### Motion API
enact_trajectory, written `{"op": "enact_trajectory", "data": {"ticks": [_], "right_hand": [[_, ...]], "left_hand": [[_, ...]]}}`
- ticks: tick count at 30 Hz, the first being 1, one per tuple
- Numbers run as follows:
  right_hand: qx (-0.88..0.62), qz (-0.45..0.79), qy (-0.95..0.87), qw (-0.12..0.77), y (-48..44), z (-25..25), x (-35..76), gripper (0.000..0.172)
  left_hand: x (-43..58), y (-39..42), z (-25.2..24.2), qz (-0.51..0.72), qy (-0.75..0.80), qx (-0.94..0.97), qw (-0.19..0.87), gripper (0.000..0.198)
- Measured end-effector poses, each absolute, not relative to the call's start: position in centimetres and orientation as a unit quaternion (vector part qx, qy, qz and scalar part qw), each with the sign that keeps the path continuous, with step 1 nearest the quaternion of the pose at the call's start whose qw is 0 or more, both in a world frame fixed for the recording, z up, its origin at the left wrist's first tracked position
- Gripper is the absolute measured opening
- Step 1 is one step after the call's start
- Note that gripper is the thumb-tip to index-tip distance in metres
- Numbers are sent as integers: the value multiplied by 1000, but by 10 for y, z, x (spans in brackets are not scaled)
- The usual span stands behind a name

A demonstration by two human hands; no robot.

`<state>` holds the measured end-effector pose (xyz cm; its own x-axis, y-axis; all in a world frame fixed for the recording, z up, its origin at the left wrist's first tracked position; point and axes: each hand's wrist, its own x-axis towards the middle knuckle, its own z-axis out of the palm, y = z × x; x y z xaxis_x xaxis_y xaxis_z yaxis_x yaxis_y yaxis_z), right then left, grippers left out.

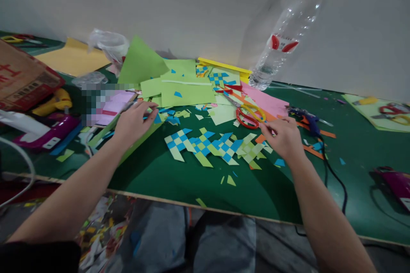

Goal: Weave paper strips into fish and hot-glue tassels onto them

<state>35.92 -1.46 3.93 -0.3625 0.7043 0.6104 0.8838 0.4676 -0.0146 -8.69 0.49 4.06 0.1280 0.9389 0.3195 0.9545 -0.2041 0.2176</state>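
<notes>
My left hand (136, 120) hovers at the left over green paper strips and blue scraps. Its fingers are loosely bent, with a gap between thumb and forefinger. At the right, my right hand (283, 137) is closed, its fingertips at the handle of a pair of scissors (248, 116) with red and yellow loops. The scissors lie among paper, blades pointing to the upper left. Between my hands is a row of woven paper pieces: three blue-and-green checked ones (203, 147) and a pale green one (250, 149) at the right end.
Green paper sheets (187, 91) and a pink sheet (264, 100) lie behind. A tall plastic bottle (285, 34) leans at the wall. A glue gun (309, 123) with a black cord sits right. A cardboard box (25, 76) and purple tool (49, 134) stand left. Scraps litter the table.
</notes>
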Motion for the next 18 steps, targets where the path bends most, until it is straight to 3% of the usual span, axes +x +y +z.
{"op": "enact_trajectory", "data": {"ticks": [8,18], "right_hand": [[-487,-156,-812,281,-16,40,356,27],[-494,-144,-810,281,-17,39,355,29]], "left_hand": [[-92,11,34,-140,-612,-778,19,43],[-90,14,26,-137,-448,-884,1,39]]}}
